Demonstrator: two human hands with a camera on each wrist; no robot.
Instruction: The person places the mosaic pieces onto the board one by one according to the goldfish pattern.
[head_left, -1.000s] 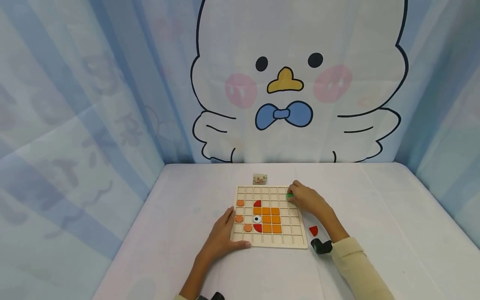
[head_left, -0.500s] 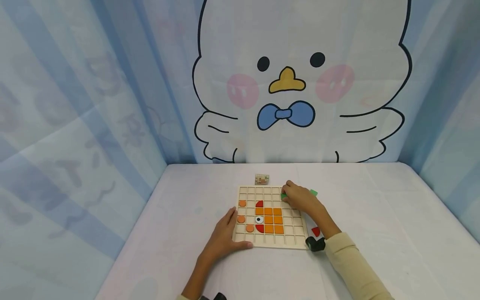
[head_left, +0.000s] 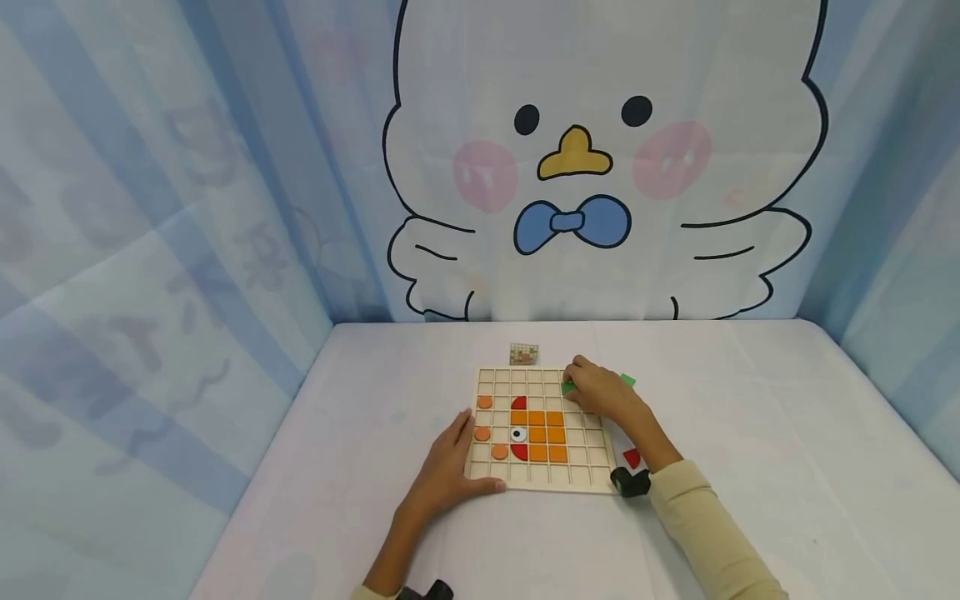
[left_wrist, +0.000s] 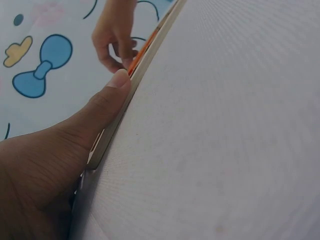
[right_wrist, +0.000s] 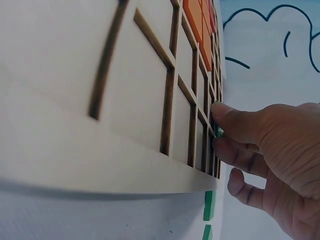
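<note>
A wooden grid board (head_left: 543,477) lies on the table, carrying orange squares (head_left: 537,434), orange discs (head_left: 484,402), red quarter-circles (head_left: 519,452) and a round eye piece (head_left: 518,434). My left hand (head_left: 442,467) rests at the board's near left corner, thumb along the front edge and fingers along the left side. Over the far right part of the board, my right hand (head_left: 600,390) pinches a green tile (head_left: 567,388) between thumb and fingers. The tile's lower side is hidden among the grid ridges in the right wrist view, where the thumb (right_wrist: 227,114) meets the board.
Off the board's right side lie green tiles (right_wrist: 209,206) and a red quarter-circle (head_left: 632,458). A small patterned card (head_left: 523,354) sits behind the board. A curtain with a cartoon bird (head_left: 573,217) stands behind the white table (head_left: 750,417).
My right hand has moved about one column left across the board with the green tile, uncovering another green tile to its right. My left hand stays at the corner.
</note>
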